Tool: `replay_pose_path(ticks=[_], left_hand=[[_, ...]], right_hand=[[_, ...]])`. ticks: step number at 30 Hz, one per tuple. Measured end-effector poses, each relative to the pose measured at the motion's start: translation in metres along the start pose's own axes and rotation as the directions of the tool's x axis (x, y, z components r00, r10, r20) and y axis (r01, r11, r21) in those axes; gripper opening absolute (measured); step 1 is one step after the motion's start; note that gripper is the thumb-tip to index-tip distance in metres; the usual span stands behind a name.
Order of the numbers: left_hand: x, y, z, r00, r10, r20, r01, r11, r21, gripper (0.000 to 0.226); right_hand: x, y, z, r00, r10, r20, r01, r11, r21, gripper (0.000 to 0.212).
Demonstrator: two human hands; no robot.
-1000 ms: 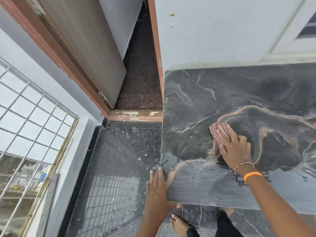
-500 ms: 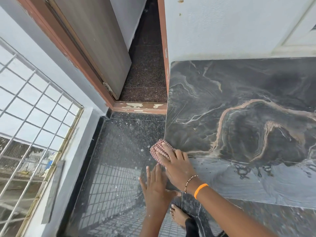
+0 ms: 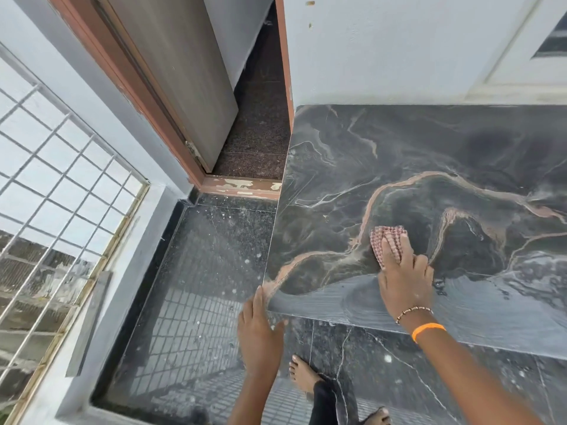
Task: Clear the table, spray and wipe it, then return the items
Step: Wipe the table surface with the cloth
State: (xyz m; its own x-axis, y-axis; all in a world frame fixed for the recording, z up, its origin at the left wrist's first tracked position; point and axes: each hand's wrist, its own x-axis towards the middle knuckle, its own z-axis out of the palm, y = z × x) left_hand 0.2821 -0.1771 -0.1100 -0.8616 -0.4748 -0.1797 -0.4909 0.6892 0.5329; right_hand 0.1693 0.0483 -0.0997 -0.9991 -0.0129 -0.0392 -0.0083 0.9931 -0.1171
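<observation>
Bench (image 3: 399,167) of dark veined marble stands against a white wall, beside an open door (image 3: 171,72). On it lies a red-checked cloth (image 3: 387,240), pressed flat under the straight fingers of the right hand (image 3: 405,277) (an orange band on that wrist). The left hand (image 3: 259,329) rests its grip spread on the bench's near-left corner, thumb at the front edge.
</observation>
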Motion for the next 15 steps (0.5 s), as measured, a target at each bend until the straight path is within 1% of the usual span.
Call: replay_pose_path(ticks=[2, 4, 7, 10, 11, 12, 13, 14, 15], left_hand=[[-0.006, 0.004, 0.004, 0.999, -0.033, -0.004, 0.033, 0.994, -0.105, 0.081], [-0.01, 0.006, 0.006, 0.996, -0.083, -0.014, 0.078, 0.974, -0.214, 0.079], [-0.016, 0.004, 0.004, 0.995, -0.098, 0.018, 0.097, 0.917, -0.386, 0.077], [-0.025, -0.004, 0.002, 0.994, -0.083, 0.075, 0.109, 0.876, -0.469, 0.074], [-0.029, -0.006, 0.001, 0.99, -0.104, 0.09, 0.135, 0.855, -0.5, 0.072], [-0.033, -0.008, 0.0, 0.986, -0.13, 0.103, 0.165, 0.831, -0.531, 0.07], [-0.038, -0.01, 0.0, 0.981, -0.159, 0.111, 0.194, 0.809, -0.555, 0.067], [-0.044, -0.014, -0.002, 0.975, -0.193, 0.109, 0.22, 0.798, -0.562, 0.064], [-0.048, -0.016, -0.001, 0.968, -0.223, 0.11, 0.247, 0.796, -0.552, 0.063]], right_hand=[[-0.02, -0.018, 0.005, 0.997, 0.072, 0.023, -0.072, 0.997, 0.003, 0.06], [-0.037, -0.046, 0.009, 0.997, 0.046, 0.058, -0.048, 0.998, 0.028, 0.061], [-0.054, -0.096, 0.013, 0.986, -0.143, 0.083, 0.14, 0.989, 0.041, 0.058], [-0.061, -0.144, 0.01, 0.942, -0.332, 0.049, 0.328, 0.941, 0.08, 0.053], [-0.066, -0.157, 0.015, 0.919, -0.386, 0.082, 0.377, 0.92, 0.106, 0.051], [-0.07, -0.167, 0.022, 0.873, -0.467, 0.142, 0.451, 0.883, 0.132, 0.051], [-0.074, -0.171, 0.028, 0.808, -0.552, 0.206, 0.529, 0.834, 0.159, 0.051], [-0.078, -0.173, 0.031, 0.758, -0.614, 0.221, 0.588, 0.789, 0.177, 0.052], [-0.077, -0.166, 0.035, 0.726, -0.655, 0.211, 0.632, 0.756, 0.17, 0.053]])
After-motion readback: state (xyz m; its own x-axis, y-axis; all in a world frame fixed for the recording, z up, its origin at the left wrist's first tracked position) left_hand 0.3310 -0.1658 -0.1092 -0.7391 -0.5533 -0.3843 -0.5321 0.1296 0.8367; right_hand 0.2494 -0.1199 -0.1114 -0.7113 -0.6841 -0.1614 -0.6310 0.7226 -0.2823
